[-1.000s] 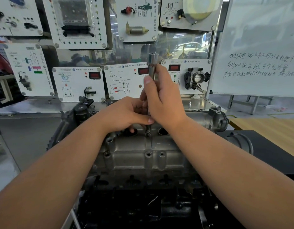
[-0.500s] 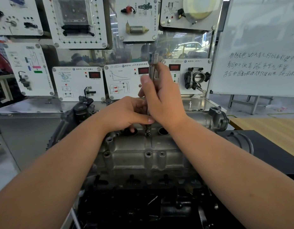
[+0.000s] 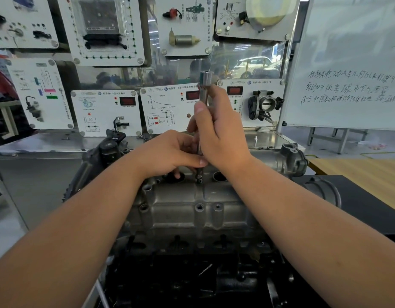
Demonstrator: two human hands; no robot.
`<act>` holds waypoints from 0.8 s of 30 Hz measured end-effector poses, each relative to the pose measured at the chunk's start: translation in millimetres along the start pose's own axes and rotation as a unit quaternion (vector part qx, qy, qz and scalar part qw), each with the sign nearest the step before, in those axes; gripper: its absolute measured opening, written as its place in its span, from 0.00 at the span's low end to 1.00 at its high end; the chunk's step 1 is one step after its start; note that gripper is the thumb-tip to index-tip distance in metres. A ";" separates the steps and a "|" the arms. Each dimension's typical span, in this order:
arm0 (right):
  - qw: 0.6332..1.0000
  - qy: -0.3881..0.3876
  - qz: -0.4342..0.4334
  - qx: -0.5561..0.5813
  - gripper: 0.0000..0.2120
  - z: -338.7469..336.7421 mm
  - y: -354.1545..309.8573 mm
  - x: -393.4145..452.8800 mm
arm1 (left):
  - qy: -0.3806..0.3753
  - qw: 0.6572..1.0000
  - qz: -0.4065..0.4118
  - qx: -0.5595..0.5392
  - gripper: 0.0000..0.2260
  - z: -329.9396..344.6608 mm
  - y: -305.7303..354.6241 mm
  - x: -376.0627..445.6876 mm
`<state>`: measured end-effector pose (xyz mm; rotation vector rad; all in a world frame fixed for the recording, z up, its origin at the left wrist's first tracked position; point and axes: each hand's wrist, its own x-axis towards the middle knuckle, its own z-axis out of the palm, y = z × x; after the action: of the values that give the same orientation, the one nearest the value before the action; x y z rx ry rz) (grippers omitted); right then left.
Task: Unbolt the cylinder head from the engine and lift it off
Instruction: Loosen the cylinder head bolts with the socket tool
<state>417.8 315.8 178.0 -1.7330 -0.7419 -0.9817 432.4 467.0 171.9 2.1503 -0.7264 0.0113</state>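
Behind the bench, sensor demo panels [image 3: 105, 112] line the wall. Cylinder head [image 3: 192, 207] sits atop the engine, front and centre. Right hand [image 3: 221, 134] grips an upright socket extension [image 3: 204, 90], left hand [image 3: 170, 154] pinches its lower shaft above a bolt [image 3: 200, 180].

Dull grey metal cylinder head [image 3: 192, 210] over black engine block [image 3: 192, 281]. Shiny silver socket bar [image 3: 206, 85]. White panels [image 3: 105, 112] with red displays [image 3: 127, 101]. White board [image 3: 352, 52], black handwriting. Pale wood table [image 3: 358, 172].

White sensor display panels [image 3: 106, 112] hang at twelve o'clock; a handwritten whiteboard [image 3: 352, 63] stands at two o'clock.
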 end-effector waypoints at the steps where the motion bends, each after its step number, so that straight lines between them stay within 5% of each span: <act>1: 1.000 0.001 -0.005 -0.003 0.14 0.4 -0.3 -0.2 | 0.001 1.000 -0.001 -0.002 0.07 -0.2 0.2 0.0; 24: 0.999 0.016 -0.014 -0.037 0.13 0.6 -1.9 0.9 | -0.002 1.000 0.016 -0.005 0.07 0.0 -1.8 1.2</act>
<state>416.9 317.1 179.5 -1.7709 -0.7193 -1.0642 434.3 467.3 171.0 2.1290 -0.7620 0.0192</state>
